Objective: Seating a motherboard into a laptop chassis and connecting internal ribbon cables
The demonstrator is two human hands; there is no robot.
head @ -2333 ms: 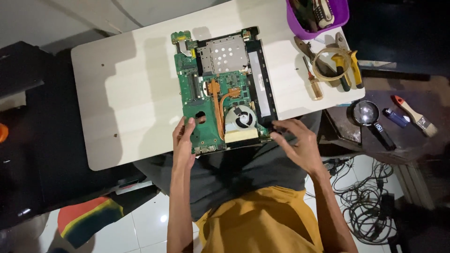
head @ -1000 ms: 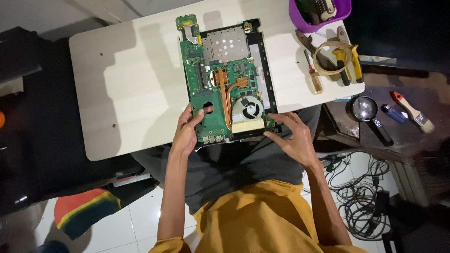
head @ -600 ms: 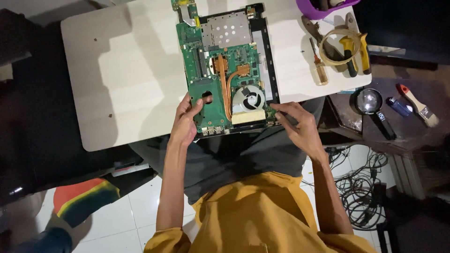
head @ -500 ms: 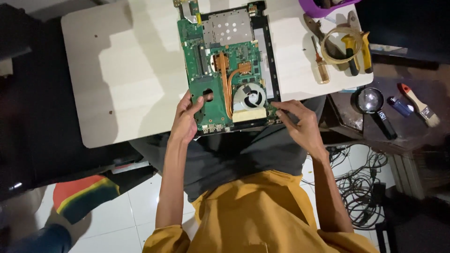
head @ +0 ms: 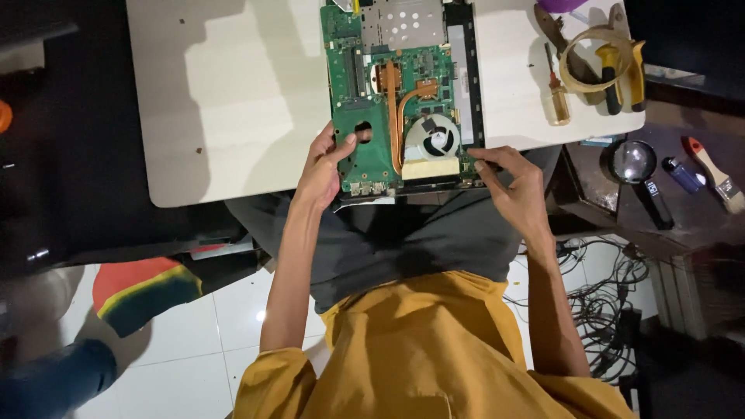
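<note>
Green circuit board [head: 365, 116] on white bench [head: 233, 101]: left hand [head: 324, 167] grips its near-left corner; right hand [head: 516, 186] pinches its near-right edge.

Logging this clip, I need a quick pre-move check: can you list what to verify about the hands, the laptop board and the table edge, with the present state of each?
1. Left hand on the green circuit board, thumb by its round hole: ok.
2. Right hand at the near right corner of the black laptop base, fingertips touching: ok.
3. Base fully supported on the white table: not ok, its near edge overhangs toward the lap.
4. Fingers clear of the cooling fan and copper heat pipe: ok.
5. Board screws removed: cannot tell.
6. Screwdriver and tape roll apart from the base: ok.
</note>
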